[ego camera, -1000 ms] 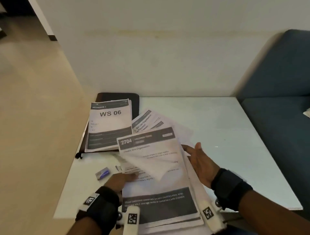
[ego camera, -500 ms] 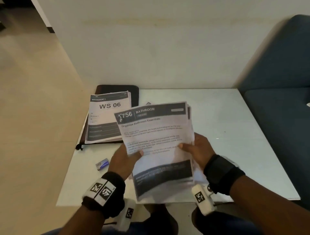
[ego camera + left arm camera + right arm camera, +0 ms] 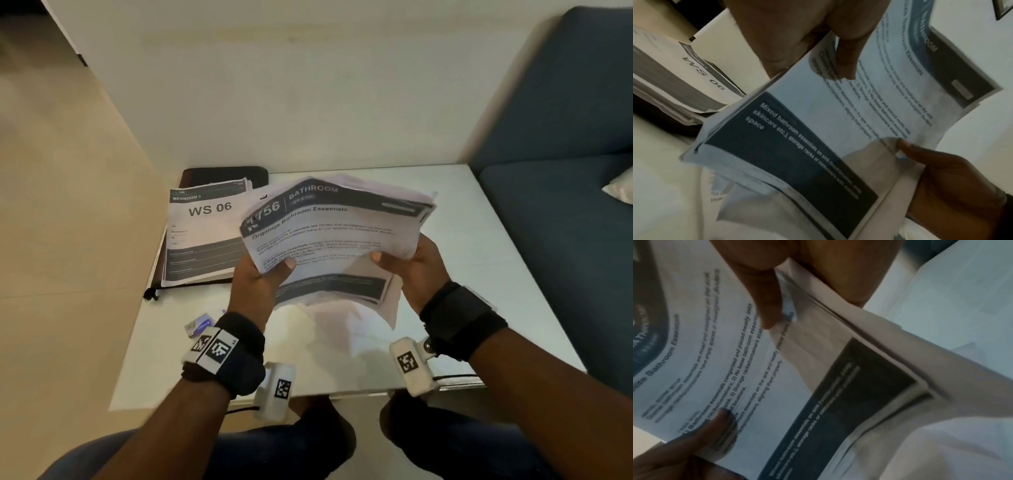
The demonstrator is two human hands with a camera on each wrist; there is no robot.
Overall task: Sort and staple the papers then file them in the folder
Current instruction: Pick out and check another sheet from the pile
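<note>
Both hands hold a stack of printed sheets (image 3: 329, 233) above the white table (image 3: 479, 274); its top page reads "1756 BATHROOM". My left hand (image 3: 263, 274) grips the stack's left edge with the thumb on top, and my right hand (image 3: 407, 267) grips the right edge the same way. The stack (image 3: 838, 121) bows upward in the middle; its lower sheets droop toward the table. In the right wrist view the thumb pinches the stack (image 3: 735, 353) near its edge. A second pile headed "WS 06" (image 3: 209, 233) lies on a dark folder (image 3: 226, 174) at the table's back left. A small blue stapler (image 3: 198, 323) lies by my left wrist.
A cream wall runs along the table's far edge. A blue sofa (image 3: 565, 171) stands to the right of the table. The table's left edge drops to a tan floor (image 3: 51, 240). My knees show below the near edge.
The loose sheets that lay spread on the table have been gathered into one stack and lifted in both hands. The stack now bends upward more than half a second ago.
</note>
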